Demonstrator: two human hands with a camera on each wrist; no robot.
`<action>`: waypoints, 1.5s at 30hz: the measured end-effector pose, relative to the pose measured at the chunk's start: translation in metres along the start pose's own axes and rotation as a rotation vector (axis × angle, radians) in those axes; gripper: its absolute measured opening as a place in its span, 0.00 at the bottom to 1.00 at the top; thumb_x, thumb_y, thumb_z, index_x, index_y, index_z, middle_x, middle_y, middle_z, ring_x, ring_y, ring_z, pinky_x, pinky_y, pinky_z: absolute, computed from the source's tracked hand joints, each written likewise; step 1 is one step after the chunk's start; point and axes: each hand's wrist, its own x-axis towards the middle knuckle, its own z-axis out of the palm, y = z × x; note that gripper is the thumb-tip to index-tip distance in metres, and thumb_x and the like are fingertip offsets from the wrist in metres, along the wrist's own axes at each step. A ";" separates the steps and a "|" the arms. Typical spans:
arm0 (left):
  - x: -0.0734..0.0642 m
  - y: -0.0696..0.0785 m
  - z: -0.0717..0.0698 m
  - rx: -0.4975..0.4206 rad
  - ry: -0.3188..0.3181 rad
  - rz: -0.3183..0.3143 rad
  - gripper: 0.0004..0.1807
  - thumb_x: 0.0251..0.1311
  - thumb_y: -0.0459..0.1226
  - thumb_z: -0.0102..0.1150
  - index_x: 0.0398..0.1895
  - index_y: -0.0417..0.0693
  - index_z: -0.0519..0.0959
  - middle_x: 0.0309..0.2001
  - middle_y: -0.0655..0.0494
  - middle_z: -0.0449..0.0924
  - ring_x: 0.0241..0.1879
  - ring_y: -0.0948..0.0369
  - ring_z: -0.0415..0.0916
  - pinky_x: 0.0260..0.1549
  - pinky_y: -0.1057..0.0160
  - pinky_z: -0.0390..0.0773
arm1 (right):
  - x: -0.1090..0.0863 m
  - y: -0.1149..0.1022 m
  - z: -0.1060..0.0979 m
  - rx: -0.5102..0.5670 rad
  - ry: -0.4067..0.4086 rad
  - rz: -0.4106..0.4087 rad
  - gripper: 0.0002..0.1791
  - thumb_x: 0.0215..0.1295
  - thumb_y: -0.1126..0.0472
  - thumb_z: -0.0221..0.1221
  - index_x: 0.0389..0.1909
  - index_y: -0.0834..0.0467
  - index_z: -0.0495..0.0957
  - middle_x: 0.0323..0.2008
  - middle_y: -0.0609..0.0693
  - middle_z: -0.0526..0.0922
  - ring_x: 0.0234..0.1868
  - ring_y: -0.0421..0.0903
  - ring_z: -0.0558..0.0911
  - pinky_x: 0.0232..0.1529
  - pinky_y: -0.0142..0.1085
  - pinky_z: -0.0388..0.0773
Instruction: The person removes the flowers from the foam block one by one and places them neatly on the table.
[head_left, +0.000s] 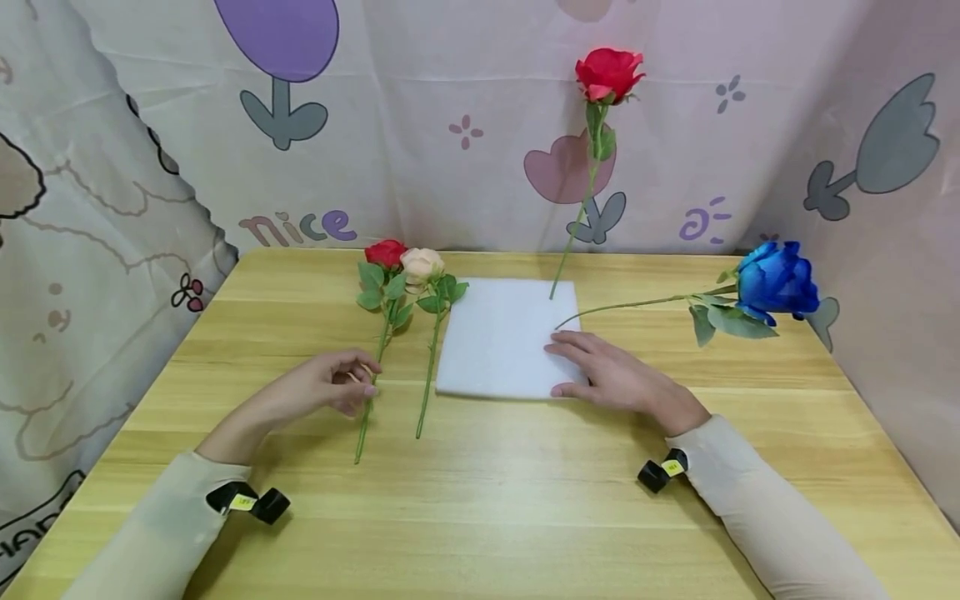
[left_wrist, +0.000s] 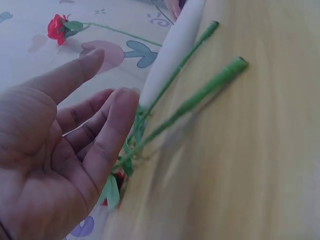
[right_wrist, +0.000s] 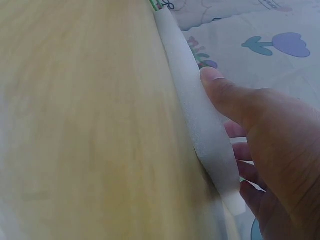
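Observation:
My left hand [head_left: 318,387] hovers over the stem of a red rose [head_left: 385,253] lying on the table; in the left wrist view its thumb [left_wrist: 75,75] and fingers are apart with nothing between them. Beside that rose lies a cream rose [head_left: 422,264], its leaves near the white foam board [head_left: 495,342]. My right hand [head_left: 618,375] rests on the board's right edge, fingers spread on top and thumb [right_wrist: 212,80] near the front edge. A second red rose [head_left: 609,75] stands in the board's back part, tilted slightly right. A blue rose [head_left: 776,283] slants low to the right, its stem end at the board's right side.
The wooden table [head_left: 480,517] reaches back to a printed curtain [head_left: 450,67], which also hangs along both sides. Black wrist cameras [head_left: 270,506] sit on both sleeves.

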 end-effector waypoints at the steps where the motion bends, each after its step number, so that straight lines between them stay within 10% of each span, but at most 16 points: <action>1: 0.002 0.003 0.001 0.005 0.005 0.001 0.24 0.66 0.41 0.62 0.57 0.33 0.70 0.43 0.40 0.75 0.40 0.46 0.78 0.37 0.53 0.85 | 0.000 0.000 0.000 0.000 0.000 -0.001 0.40 0.67 0.36 0.55 0.72 0.56 0.64 0.72 0.54 0.60 0.72 0.54 0.59 0.69 0.50 0.60; 45: 0.128 0.093 0.051 0.240 0.053 0.344 0.16 0.63 0.45 0.65 0.51 0.51 0.79 0.44 0.57 0.81 0.44 0.60 0.79 0.45 0.60 0.79 | 0.002 0.000 0.002 -0.005 0.004 0.008 0.42 0.66 0.31 0.51 0.72 0.54 0.63 0.72 0.53 0.60 0.72 0.53 0.59 0.69 0.50 0.60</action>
